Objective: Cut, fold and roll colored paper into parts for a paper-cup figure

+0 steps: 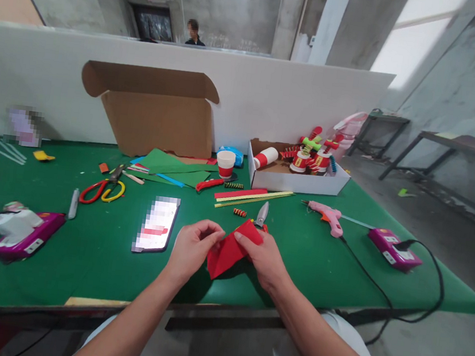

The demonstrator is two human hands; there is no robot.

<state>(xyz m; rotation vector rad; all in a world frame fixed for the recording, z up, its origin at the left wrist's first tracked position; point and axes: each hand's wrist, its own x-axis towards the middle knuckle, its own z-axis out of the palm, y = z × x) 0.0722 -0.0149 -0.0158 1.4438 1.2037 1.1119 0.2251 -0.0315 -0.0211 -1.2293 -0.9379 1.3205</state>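
Paper [226, 258]: plain red, creased, pointed below, near tabletop's [108, 275] front edge
Left hand [192, 246]: fingertips bunched beside it; cannot tell whether gripping
Right hand [267, 258]: clamped on it, thumb uppermost

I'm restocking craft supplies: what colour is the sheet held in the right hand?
The sheet is red, best seen in the head view.

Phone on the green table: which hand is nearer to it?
Left. The left hand is just right of the phone; the right hand is farther right, holding red paper.
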